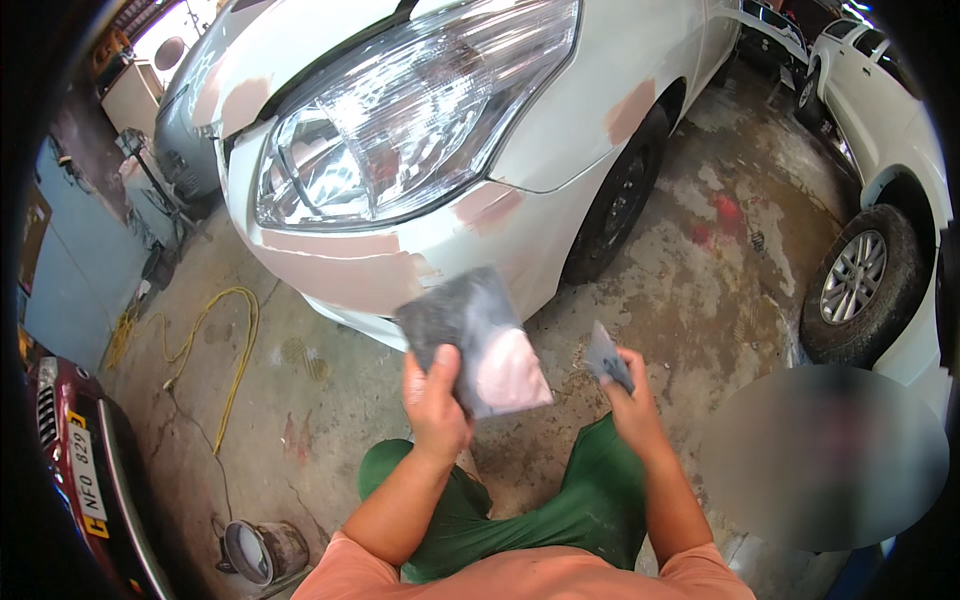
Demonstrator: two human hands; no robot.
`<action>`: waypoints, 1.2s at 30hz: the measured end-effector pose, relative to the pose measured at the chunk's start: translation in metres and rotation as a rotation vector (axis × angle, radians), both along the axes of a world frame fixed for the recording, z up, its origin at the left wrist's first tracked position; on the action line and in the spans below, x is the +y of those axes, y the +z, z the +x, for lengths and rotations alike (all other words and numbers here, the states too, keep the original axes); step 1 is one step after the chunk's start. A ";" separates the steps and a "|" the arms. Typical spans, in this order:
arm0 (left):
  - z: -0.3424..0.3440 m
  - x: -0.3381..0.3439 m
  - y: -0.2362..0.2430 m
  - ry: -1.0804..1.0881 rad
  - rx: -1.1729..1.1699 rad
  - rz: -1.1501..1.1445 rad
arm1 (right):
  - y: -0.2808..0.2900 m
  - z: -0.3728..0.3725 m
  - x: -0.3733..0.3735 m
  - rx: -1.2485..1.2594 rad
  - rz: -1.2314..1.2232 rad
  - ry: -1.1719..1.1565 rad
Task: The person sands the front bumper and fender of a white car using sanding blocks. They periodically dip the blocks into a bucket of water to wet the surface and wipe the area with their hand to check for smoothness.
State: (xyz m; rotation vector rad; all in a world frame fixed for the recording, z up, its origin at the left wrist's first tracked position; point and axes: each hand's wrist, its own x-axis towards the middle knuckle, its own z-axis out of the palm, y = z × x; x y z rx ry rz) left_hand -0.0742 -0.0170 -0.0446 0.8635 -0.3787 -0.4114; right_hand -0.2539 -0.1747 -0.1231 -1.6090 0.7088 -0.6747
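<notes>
My left hand (437,408) grips a flat grey mixing board (452,312), its thumb on the top face. A smooth heap of pale pink body filler (512,366) lies on the board's near right part. To the right, apart from the board, my right hand (637,405) pinches a small grey putty spreader (604,354) with its blade pointing up. Just beyond the board is the white car's front bumper (500,250), which bears a broad pinkish filler patch (335,270) and a smaller patch (487,206) under the headlight (410,120).
Another filler patch (631,112) marks the fender by the front wheel (620,195). A white vehicle's tyre (852,285) stands at right, a dark red car (95,470) at left. On the concrete lie a yellow hose (250,330) and a bucket (265,552). A blurred oval covers the lower right.
</notes>
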 end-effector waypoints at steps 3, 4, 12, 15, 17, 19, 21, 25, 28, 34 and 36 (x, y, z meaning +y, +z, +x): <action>0.018 0.008 0.009 0.124 -0.065 -0.079 | 0.033 0.045 0.000 -0.274 0.332 -0.027; 0.022 0.010 0.014 0.155 -0.063 -0.090 | 0.046 0.062 0.000 -0.326 0.390 0.004; 0.037 0.030 0.019 0.151 -0.041 -0.149 | 0.107 0.148 -0.026 -0.506 0.575 0.226; 0.040 0.036 0.018 0.181 -0.040 -0.143 | 0.113 0.158 -0.030 -0.479 0.566 0.222; 0.043 0.039 0.018 0.197 -0.036 -0.144 | 0.114 0.163 -0.033 -0.473 0.563 0.236; 0.045 0.039 0.017 0.201 -0.031 -0.155 | 0.114 0.165 -0.036 -0.479 0.569 0.258; 0.047 0.041 0.018 0.219 -0.038 -0.148 | 0.109 0.168 -0.036 -0.475 0.582 0.256; 0.048 0.040 0.018 0.261 -0.015 -0.144 | 0.100 0.174 -0.027 -0.420 0.609 0.378; 0.048 0.040 0.013 0.211 0.009 -0.137 | 0.095 0.170 -0.018 -0.380 0.617 0.416; 0.033 0.028 0.009 -0.034 0.245 -0.085 | 0.072 0.096 -0.005 -0.439 0.372 0.087; 0.029 0.025 0.005 -0.098 0.372 -0.148 | 0.061 0.073 0.009 -0.487 0.267 0.045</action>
